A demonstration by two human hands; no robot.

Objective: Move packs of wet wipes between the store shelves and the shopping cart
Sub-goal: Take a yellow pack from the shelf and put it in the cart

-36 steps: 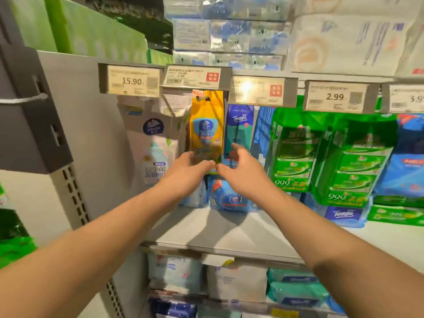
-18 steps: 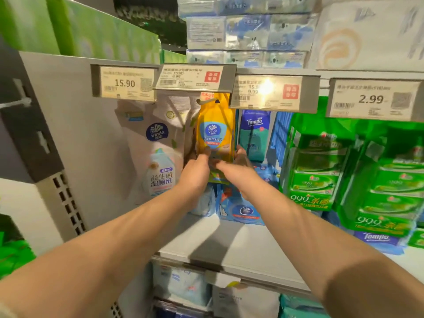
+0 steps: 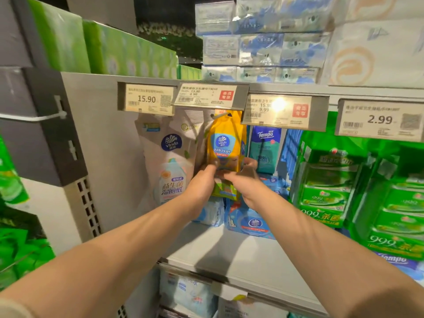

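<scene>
Two hands met on one yellow pack (image 3: 223,143) of wipes, which hung from a hook (image 3: 219,115) under the price tags (image 3: 206,97), between a white pouch (image 3: 171,157) on its left and a blue Tempo pack (image 3: 265,145) on its right. Our left hand (image 3: 203,182) had its fingers curled round the pack's lower left edge, thumb on the front; our right hand (image 3: 244,182) pinched the lower right edge, fingers reaching behind it. We judged this to be the start of taking a pack off the shelf for the cart, which was out of view. The pack's top was not yet off the hook, so the next move called for lifting it slightly and drawing it toward us along the hook until the hole cleared the tip. More yellow packs seemed to hang behind the first, though we could not tell how many, and one might have come away with it. Near its lower end stood blue packs (image 3: 250,219) on the shelf (image 3: 229,255), close enough to be knocked over. Green bundles (image 3: 325,187) filled the far right, well apart from our grip, and tissue boxes (image 3: 259,37) sat stacked on the shelf above.
</scene>
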